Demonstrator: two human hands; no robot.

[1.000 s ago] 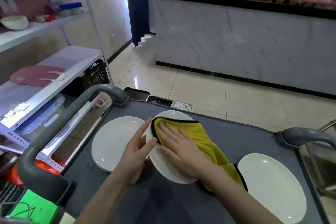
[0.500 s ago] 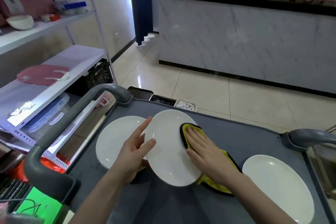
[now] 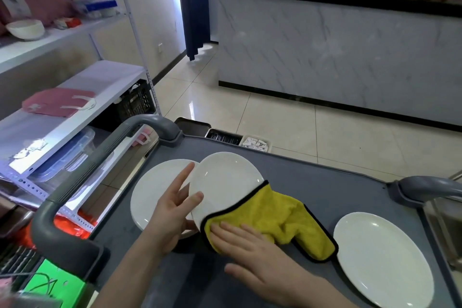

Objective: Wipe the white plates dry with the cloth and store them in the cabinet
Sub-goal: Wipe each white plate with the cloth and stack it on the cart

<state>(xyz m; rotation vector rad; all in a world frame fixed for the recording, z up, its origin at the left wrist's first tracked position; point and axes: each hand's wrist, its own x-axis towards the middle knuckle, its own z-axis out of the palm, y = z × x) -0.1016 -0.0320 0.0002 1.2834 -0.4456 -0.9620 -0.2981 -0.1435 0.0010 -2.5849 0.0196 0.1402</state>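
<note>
Presently on the dark grey plastic service cart, three round white ceramic plates. The left plate lies flat near the cart's left edge. The middle plate is tilted, its left rim over the left plate, gripped at that rim by the left hand, thumb on the upper face and fingers beneath. The yellow microfibre cloth with black edging covers the middle plate's near right rim and trails across the cart top; the right hand lies flat and open on it, fingers spread, pressing, nothing clasped. The right plate lies flat by the cart's right edge, apart from the cloth. Grey curved handles stand at both sides.

Surroundings: cream tiled floor, grey marble-patterned counter with black top, white metal shelving at left, dark blue curtain.
</note>
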